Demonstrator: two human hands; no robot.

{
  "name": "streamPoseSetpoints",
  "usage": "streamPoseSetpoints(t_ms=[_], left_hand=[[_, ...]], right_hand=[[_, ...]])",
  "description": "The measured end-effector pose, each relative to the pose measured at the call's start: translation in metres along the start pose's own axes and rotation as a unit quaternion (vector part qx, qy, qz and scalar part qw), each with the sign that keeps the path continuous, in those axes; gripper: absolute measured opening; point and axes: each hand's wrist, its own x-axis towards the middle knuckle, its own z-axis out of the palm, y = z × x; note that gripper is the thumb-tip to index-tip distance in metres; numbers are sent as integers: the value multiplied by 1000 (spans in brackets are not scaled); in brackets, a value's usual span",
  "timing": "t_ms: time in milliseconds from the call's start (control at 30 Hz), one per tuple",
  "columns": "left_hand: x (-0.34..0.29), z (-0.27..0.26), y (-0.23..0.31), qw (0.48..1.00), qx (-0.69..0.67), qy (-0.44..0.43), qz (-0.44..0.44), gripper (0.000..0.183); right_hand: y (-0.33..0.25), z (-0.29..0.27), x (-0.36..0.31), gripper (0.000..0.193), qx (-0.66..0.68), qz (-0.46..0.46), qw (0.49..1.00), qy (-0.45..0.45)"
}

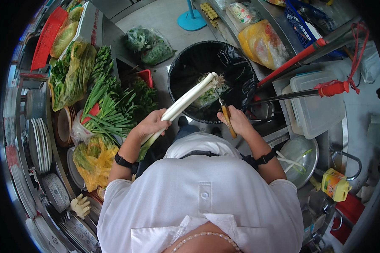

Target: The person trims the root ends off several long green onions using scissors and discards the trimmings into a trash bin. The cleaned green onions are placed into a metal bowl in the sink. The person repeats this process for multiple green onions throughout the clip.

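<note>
With twelve o'clock straight ahead of the wearer, the biggest thing is a bin (240, 69) lined in black plastic, just past twelve, with leafy scraps inside. A lidded plastic container (323, 101) stands toward three o'clock. Between nine and ten spreads a bundle of long green leaves (109, 107); a metal bowl (299, 145) holding pale stalk pieces sits between three and four, and a yellow bag (99, 170) of greens at eight. The white stalks (188, 98) slant across the near side of the bin, root ends toward one o'clock and over its opening. Next comes the wooden-handled knife (228, 120), its narrow blade pointing toward twelve. Of the hands, the left hand (155, 122) is closed around the lower stalks; the right hand (237, 121) is curled around the knife handle. Smallest is the tuft of roots (219, 81), close to the blade tip; whether they touch is unclear.
</note>
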Motion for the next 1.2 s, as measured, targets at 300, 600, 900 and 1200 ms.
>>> streamPoseSetpoints(t_ms=[300, 600, 900, 1200], left_hand=[[0, 3, -10, 999, -44, -22, -3, 22], [5, 0, -12, 998, -64, 15, -10, 23], [-8, -48, 84, 980, -8, 146, 132, 36], [24, -8, 81, 998, -7, -22, 64, 34]], right_hand=[[-9, 3, -2, 62, -69, 32, 997, 28], [53, 34, 14, 60, 81, 25, 996, 37], [50, 15, 23, 55, 172, 3, 982, 74], [-44, -62, 64, 29, 657, -171, 729, 83]])
